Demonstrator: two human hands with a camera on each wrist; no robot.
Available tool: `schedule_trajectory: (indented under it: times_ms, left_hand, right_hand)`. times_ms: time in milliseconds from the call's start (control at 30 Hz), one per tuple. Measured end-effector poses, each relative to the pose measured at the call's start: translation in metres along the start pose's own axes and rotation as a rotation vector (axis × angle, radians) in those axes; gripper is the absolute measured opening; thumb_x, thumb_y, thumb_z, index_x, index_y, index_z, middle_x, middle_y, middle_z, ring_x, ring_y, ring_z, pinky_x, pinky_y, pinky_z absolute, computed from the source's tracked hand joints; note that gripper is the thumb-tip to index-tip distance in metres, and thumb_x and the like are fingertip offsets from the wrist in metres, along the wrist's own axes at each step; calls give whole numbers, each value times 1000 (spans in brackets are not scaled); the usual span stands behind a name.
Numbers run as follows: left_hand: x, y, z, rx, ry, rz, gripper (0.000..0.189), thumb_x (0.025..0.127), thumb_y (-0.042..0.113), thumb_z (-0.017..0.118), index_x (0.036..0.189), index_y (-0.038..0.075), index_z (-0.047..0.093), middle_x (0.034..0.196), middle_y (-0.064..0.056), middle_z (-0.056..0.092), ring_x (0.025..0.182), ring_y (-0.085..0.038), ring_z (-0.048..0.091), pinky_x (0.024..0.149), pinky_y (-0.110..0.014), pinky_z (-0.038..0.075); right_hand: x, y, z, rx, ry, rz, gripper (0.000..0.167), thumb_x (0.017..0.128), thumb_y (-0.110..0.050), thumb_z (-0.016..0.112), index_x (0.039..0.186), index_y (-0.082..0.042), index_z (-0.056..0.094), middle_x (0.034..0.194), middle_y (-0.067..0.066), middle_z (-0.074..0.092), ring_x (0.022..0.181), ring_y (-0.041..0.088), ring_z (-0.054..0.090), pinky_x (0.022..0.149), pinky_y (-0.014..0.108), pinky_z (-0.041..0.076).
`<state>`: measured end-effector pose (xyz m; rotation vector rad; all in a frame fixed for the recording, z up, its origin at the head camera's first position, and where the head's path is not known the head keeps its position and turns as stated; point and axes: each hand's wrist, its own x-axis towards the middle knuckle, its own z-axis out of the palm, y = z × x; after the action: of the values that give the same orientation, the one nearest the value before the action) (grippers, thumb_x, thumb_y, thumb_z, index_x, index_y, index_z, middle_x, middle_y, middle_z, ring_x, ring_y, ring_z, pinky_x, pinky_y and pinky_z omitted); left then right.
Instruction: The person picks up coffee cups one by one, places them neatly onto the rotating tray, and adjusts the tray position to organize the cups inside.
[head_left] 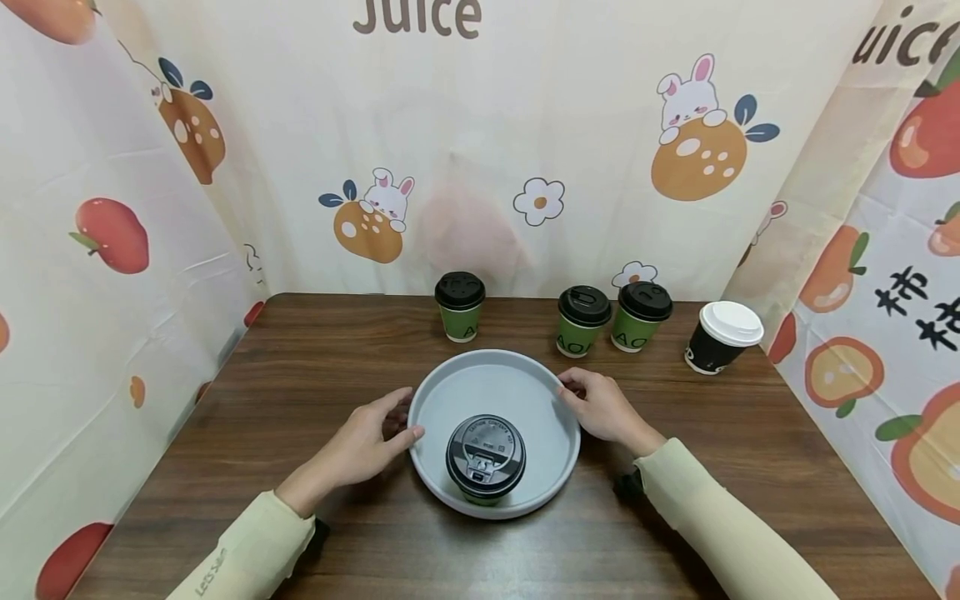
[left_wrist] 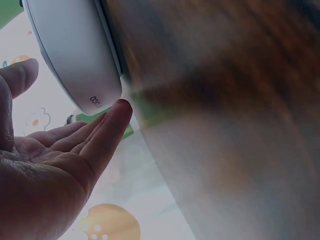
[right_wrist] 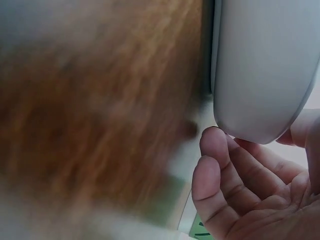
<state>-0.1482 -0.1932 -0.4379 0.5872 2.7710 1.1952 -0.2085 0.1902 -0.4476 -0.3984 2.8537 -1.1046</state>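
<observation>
A round light-grey tray (head_left: 540, 462) lies on the wooden table in the head view. On its near part stands a lidded green paper cup (head_left: 486, 457), seen mostly from above. My left hand (head_left: 369, 442) is at the tray's left edge. In the left wrist view the left fingers (left_wrist: 102, 140) are nearly straight by the tray's side (left_wrist: 80, 60), with the thumb apart from it. My right hand (head_left: 603, 408) holds the rim at the upper right. The right wrist view shows curled fingers (right_wrist: 215, 150) against the tray's side (right_wrist: 265, 75), the thumb partly hidden behind it.
Behind the tray stands a green cup (head_left: 460, 308) with a black lid. Two similar cups, one (head_left: 581, 323) beside another (head_left: 640, 318), are further right. A black cup (head_left: 722, 337) with a white lid stands near the right edge. Printed cloth (head_left: 480, 125) encloses the table's back and sides.
</observation>
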Motion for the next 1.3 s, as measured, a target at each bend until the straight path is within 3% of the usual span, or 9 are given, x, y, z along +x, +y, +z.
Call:
schedule_trajectory:
  times_ms: [1300]
  left_hand:
    - [6,-4,-7,0,34,0,65,99,28,71,149,-5,46,136,-20,61,116,-32,64,97,-48,55]
  right_hand:
    - [-23,-6,-2,-27,-3,29,10,98,-14,64,106,-9,68,93,1,71,82,13,64,70,31,55]
